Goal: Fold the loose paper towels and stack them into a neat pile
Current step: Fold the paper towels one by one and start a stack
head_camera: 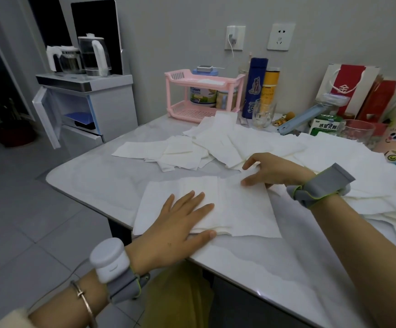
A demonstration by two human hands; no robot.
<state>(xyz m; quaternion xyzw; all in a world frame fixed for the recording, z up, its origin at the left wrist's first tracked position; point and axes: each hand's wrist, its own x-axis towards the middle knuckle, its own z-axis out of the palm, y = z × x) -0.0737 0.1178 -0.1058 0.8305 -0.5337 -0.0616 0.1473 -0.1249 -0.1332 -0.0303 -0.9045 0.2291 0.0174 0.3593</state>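
A white paper towel [242, 209] lies spread flat near the front edge of the marble table [251, 271]. My left hand [180, 223] rests flat on its left half, fingers apart, pressing it down. At the towel's far right corner, my right hand [270, 171] pinches the edge between thumb and fingers. Folded towels [180, 152] lie in a loose heap further back on the left. A spread of unfolded towels [357, 169] covers the right side of the table, under my right forearm.
A pink two-tier rack [204, 95] with jars stands at the back. Bottles, two glasses [263, 112], a green box, red bags and a pink bottle crowd the back right. A water dispenser cabinet with kettles [92, 55] stands left of the table, beyond grey floor tiles.
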